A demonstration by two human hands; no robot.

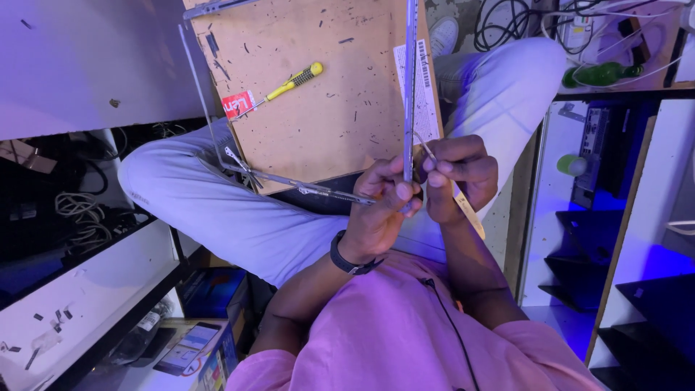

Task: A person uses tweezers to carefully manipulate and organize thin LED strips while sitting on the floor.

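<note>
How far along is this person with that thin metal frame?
Hard to say. The metal frame rests across the lap on a brown board. Both hands, left hand and right hand, pinch its right corner. The yellow screwdriver lies unused on the board.

1. Everything's washed in purple-blue light.
2. White shelves with dark edges (94, 282) are seen at left, stuffed with coiled cables (79, 217).
3. More shelving (637, 210) is seen at right; tangled cords (521, 22) are piled up top.

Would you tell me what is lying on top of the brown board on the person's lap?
On the brown board lie a yellow-handled screwdriver and a small red label. The thin metal frame covers a strip of it.
</note>
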